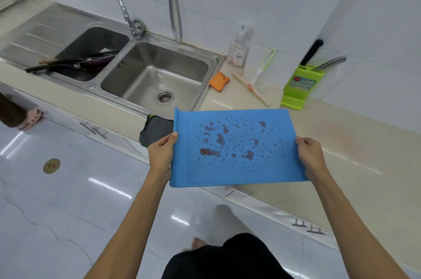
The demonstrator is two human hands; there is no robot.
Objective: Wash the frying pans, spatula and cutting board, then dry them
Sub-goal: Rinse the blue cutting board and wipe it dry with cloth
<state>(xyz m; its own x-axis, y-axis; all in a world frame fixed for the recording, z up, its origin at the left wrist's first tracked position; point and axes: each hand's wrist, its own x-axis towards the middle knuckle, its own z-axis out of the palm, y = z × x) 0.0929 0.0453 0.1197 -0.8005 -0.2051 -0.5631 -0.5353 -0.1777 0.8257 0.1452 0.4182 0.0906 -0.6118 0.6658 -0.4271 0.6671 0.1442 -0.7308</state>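
A blue cutting board (237,165) is held flat in the air in front of the counter, spotted with dark red stains and droplets. My left hand (161,153) grips its left edge and my right hand (311,155) grips its right edge. Dark frying pans (91,62) lie stacked in the left sink basin (75,44), their black handles pointing left over the rim. A wooden handle (45,61), perhaps the spatula's, sticks out beside them. The right sink basin (145,60) holds nothing.
A tap (127,14) and hose (175,5) rise behind the sink. On the counter to the right lie an orange sponge (219,81), a soap bottle (240,48), a peeler (262,67), a wooden stick (250,89) and a green knife block (300,87). A grey cloth (155,129) hangs at the counter edge.
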